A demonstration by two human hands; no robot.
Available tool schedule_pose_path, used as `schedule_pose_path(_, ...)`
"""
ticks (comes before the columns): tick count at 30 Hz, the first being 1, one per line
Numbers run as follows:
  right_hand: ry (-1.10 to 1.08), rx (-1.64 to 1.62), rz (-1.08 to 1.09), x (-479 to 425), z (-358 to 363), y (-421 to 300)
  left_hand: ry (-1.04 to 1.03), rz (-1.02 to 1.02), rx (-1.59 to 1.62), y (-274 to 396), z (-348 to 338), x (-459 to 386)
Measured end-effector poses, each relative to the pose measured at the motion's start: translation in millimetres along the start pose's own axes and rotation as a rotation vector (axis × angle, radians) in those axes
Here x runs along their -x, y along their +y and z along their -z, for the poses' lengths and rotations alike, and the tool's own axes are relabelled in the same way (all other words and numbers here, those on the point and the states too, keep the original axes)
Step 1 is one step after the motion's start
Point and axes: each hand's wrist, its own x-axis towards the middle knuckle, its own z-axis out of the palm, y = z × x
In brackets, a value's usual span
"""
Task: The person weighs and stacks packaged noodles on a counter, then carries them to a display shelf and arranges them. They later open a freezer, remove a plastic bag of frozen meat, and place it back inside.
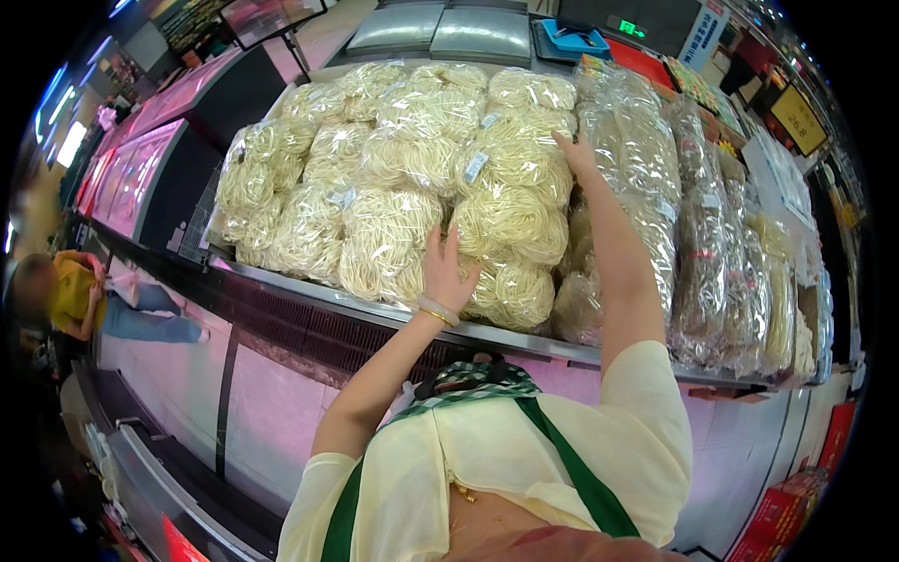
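Observation:
Clear bags of pale noodles (386,239) lie in several rows on a display counter with a metal front edge (316,291). My left hand (447,270), with bangles at the wrist, rests with fingers spread at the gap between two front bags. My right hand (577,151) reaches farther back and touches the right side of a bag of yellowish noodles (520,168) bearing a small label. Whether its fingers grip the plastic is hard to tell. Right of that arm lie long clear packs of greyish, thin noodles (706,281).
Metal lids (481,35) and a blue tray (574,36) are behind the noodles. Pink-lit display cases (137,175) stand at the left. A person in a yellow top (74,291) is in the aisle at far left. Red boxes (779,513) are at lower right.

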Motion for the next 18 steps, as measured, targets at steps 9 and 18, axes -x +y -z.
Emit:
schedule_pose_path(9, -0.344, -0.393, -0.378, -89, -23, 33, -0.058, -0.029, -0.168, 14, -2, -14)
schedule_pose_path(18, -0.156, -0.5, -0.043, -85, -24, 3, -0.07, -0.053, -0.127, 20, -21, -41)
